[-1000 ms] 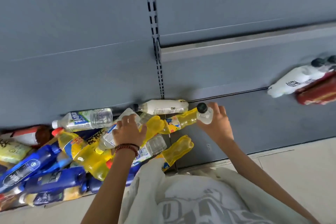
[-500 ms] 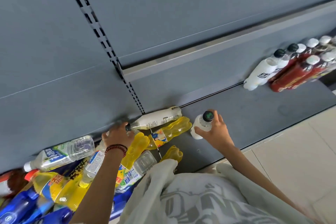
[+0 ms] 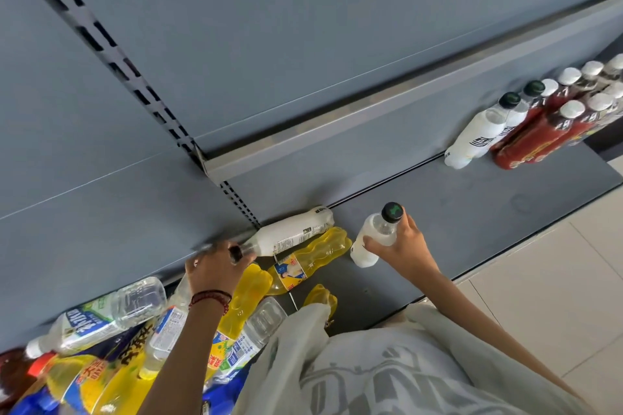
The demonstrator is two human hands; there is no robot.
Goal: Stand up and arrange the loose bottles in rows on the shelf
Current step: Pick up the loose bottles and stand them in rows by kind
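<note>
The right hand [image 3: 403, 248] was wrapped around a white bottle [image 3: 372, 239] with a dark cap, holding it near upright above or just on the grey shelf [image 3: 472, 212], a little right of the loose pile. The left hand [image 3: 215, 268] was closed on the neck of a second white bottle [image 3: 293, 232], which lay on its side against the back panel, touching a yellow bottle [image 3: 313, 254] beside it. The heap of fallen bottles [image 3: 101, 347] filled the lower left corner of the shelf, while the standing rows [image 3: 539, 121] of white and red bottles were well apart at the far right end.

The step in hand looked like carrying a white bottle from the pile toward the rows. The next move would call for taking it rightward to stand beside the white bottles with matching dark caps, and for tipping the lying one up by its neck.

Compared with half a second before, the right hand's bottle had been tilted more upright and moved slightly right, the left hand had taken hold of the lying bottle's neck, and the view had swung so more of the standing rows showed.
</note>
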